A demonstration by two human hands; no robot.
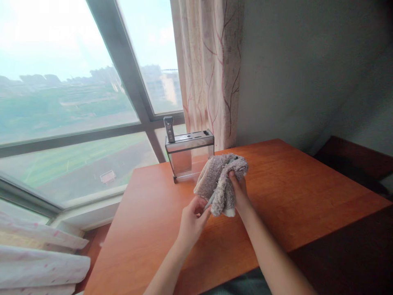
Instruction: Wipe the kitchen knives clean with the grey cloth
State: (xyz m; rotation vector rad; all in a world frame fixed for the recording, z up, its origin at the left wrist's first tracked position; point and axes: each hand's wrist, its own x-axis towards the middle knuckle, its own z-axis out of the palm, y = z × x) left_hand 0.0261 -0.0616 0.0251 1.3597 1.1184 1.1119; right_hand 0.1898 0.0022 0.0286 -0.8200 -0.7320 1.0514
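A fuzzy grey cleaning cloth (220,180) is bunched up above the wooden table, its pale edge hanging down. My right hand (240,190) is closed round the cloth's right side, thumb on top. Below the cloth's left side, my left hand (196,211) pinches a thin grey object (210,201) that comes out of the folds. The cloth hides the rest of that object, so its kind does not show. Beyond the cloth stands a see-through knife block (181,159) with a slotted top. A dark grey handle (169,129) sticks up from its left end.
The brown wooden table (147,229) lies under both hands. A window (70,102) runs along the left, with a patterned curtain (211,61) behind the knife block. A grey wall (291,82) rises at the back right. Pale fabric (39,262) hangs at lower left.
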